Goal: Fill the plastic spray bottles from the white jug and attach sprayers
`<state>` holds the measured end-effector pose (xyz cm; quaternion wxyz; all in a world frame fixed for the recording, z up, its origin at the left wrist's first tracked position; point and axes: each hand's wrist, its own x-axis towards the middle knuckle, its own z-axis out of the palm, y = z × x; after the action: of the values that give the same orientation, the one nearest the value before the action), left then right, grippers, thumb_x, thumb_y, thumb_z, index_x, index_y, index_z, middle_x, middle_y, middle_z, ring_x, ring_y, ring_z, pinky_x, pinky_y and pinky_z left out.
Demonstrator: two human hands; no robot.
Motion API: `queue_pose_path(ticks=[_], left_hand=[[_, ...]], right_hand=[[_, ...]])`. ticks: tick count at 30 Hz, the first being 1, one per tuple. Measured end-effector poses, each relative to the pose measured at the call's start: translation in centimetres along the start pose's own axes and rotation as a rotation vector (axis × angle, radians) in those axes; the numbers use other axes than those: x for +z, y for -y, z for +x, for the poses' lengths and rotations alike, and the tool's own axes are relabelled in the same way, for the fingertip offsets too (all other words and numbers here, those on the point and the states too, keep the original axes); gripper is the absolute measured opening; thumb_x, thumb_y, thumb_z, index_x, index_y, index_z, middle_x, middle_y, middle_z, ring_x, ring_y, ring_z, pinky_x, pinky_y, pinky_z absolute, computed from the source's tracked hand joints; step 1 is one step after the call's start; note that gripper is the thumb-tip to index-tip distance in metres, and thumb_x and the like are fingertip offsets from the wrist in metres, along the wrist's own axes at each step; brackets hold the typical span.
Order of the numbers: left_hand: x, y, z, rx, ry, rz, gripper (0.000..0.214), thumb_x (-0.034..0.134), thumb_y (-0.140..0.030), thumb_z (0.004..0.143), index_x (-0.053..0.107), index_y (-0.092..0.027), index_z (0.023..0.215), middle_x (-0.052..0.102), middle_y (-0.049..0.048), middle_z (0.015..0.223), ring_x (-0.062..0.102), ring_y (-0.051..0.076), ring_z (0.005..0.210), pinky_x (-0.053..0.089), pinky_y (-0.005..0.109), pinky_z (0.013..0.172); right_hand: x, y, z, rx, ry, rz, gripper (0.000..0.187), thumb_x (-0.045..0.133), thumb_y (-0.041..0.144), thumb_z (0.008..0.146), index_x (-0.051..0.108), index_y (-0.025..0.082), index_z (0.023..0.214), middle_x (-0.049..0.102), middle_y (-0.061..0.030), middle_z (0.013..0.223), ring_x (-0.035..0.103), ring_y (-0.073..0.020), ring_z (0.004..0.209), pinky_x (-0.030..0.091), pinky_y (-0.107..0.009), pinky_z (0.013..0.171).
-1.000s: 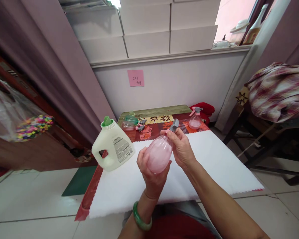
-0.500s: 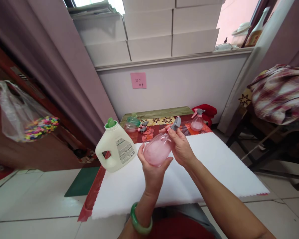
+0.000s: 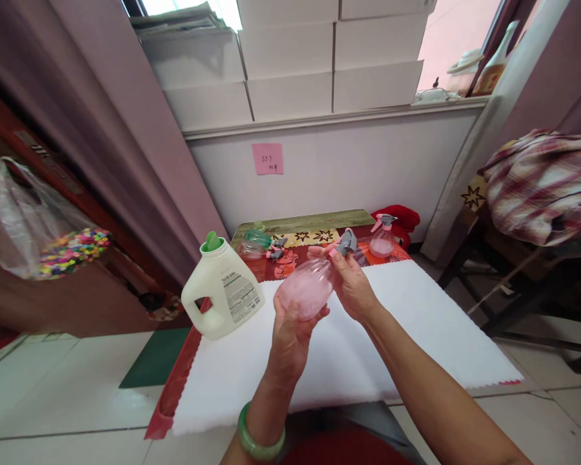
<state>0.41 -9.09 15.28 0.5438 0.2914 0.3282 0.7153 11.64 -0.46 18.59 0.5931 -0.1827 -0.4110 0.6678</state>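
Note:
A clear pink spray bottle (image 3: 306, 287) with a grey and pink trigger head is held tilted above the white cloth, its head toward the upper right. My left hand (image 3: 293, 329) is wrapped round the bottle's rounded body from below. At the neck, just under the trigger head, my right hand (image 3: 351, 284) grips with thumb and fingers. Frothy, pale pink contents show through the bottle wall. To the left of my hands stands a cream detergent jug (image 3: 223, 287) with a green spout.
A second pink spray bottle (image 3: 382, 239) stands upright at the table's back right. Clear and green spray bottles (image 3: 257, 244) lie at the back left. White cloth (image 3: 416, 323) covers the front of the table. A plaid cloth bundle (image 3: 545, 187) is at the right.
The trigger head has turned round relative to my right hand. My left hand has shifted its hold on the bottle's body, with the thumb now across its lower side.

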Motion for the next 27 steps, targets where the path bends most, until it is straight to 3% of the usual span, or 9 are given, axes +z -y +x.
queue_pose_path(ticks=[4, 7, 9, 11, 13, 15, 19, 23, 27], left_hand=[[-1.9, 1.7, 0.2, 0.459, 0.012, 0.53, 0.095, 0.094, -0.036, 0.069, 0.04, -0.029, 0.147, 0.053, 0.0154, 0.148, 0.059, 0.032, 0.133, 0.054, 0.045, 0.105], [-2.8, 2.4, 0.7, 0.852, -0.012, 0.945, 0.102, 0.094, -0.028, 0.069, 0.037, -0.026, 0.154, 0.051, 0.0183, 0.147, 0.055, 0.035, 0.137, 0.048, 0.051, 0.112], [-2.9, 2.6, 1.0, 1.084, -0.03, 1.103, 0.103, 0.091, -0.022, 0.072, 0.035, -0.024, 0.157, 0.052, 0.0197, 0.145, 0.053, 0.035, 0.138, 0.046, 0.054, 0.113], [-2.7, 2.6, 1.0, 1.165, -0.029, 1.134, 0.104, 0.09, -0.018, 0.072, 0.033, -0.025, 0.159, 0.05, 0.0201, 0.147, 0.05, 0.035, 0.14, 0.043, 0.056, 0.115], [-2.3, 2.5, 0.7, 1.032, -0.021, 1.015, 0.107, 0.094, -0.021, 0.068, 0.035, -0.028, 0.157, 0.047, 0.0191, 0.151, 0.048, 0.036, 0.143, 0.042, 0.056, 0.116], [-1.7, 2.2, 0.4, 0.704, -0.033, 0.74, 0.111, 0.097, -0.03, 0.063, 0.034, -0.031, 0.154, 0.047, 0.0167, 0.153, 0.05, 0.036, 0.141, 0.046, 0.054, 0.113], [-0.8, 1.5, -0.1, 0.12, -0.036, 0.294, 0.088, 0.09, -0.05, 0.069, 0.046, -0.024, 0.14, 0.061, 0.0163, 0.137, 0.068, 0.032, 0.112, 0.061, 0.041, 0.079], [-0.4, 0.6, 0.2, -0.202, -0.035, 0.046, 0.076, 0.083, -0.062, 0.071, 0.058, -0.017, 0.127, 0.071, 0.0144, 0.113, 0.071, 0.026, 0.08, 0.05, 0.028, 0.048], [-0.7, 0.0, 0.8, -0.547, 0.046, -0.087, 0.085, 0.068, -0.08, 0.076, 0.062, -0.009, 0.123, 0.074, 0.0178, 0.086, 0.068, 0.023, 0.059, 0.032, 0.02, 0.035]], right_hand=[[0.7, 0.4, -0.2, 0.048, -0.05, 0.05, 0.041, 0.083, 0.061, 0.08, 0.069, 0.027, 0.097, 0.081, -0.0042, 0.104, 0.072, -0.0297, 0.113, 0.054, -0.046, 0.099], [1.3, 1.0, -0.6, 0.076, -0.054, 0.052, 0.041, 0.084, 0.06, 0.078, 0.07, 0.026, 0.096, 0.081, -0.0044, 0.102, 0.072, -0.03, 0.111, 0.055, -0.045, 0.098], [1.5, 1.2, -0.7, 0.083, -0.042, 0.051, 0.04, 0.084, 0.059, 0.079, 0.071, 0.025, 0.095, 0.081, -0.0041, 0.101, 0.072, -0.0296, 0.111, 0.055, -0.044, 0.098], [1.5, 1.2, -0.7, 0.072, -0.037, 0.072, 0.036, 0.084, 0.056, 0.08, 0.07, 0.026, 0.093, 0.081, -0.0032, 0.099, 0.071, -0.0285, 0.111, 0.054, -0.042, 0.099], [1.3, 0.9, -0.7, 0.051, -0.038, 0.102, 0.032, 0.083, 0.054, 0.082, 0.07, 0.026, 0.092, 0.081, -0.0024, 0.096, 0.072, -0.0273, 0.109, 0.054, -0.041, 0.098], [1.0, 0.3, -0.7, 0.036, -0.041, 0.117, 0.031, 0.082, 0.053, 0.082, 0.071, 0.026, 0.091, 0.081, -0.0018, 0.094, 0.073, -0.0267, 0.105, 0.055, -0.041, 0.096], [0.2, -0.4, -0.7, 0.027, -0.042, 0.098, 0.033, 0.082, 0.055, 0.081, 0.072, 0.025, 0.092, 0.081, -0.0022, 0.095, 0.073, -0.0269, 0.102, 0.055, -0.041, 0.095], [-0.4, -0.1, -0.6, 0.097, 0.045, 0.061, 0.045, 0.081, 0.063, 0.079, 0.074, 0.025, 0.1, 0.081, -0.0057, 0.097, 0.073, -0.0303, 0.108, 0.056, -0.044, 0.095], [-0.9, -0.1, -0.1, 0.133, 0.101, 0.03, 0.047, 0.081, 0.067, 0.078, 0.073, 0.025, 0.098, 0.081, -0.007, 0.099, 0.073, -0.0307, 0.11, 0.056, -0.044, 0.096]])
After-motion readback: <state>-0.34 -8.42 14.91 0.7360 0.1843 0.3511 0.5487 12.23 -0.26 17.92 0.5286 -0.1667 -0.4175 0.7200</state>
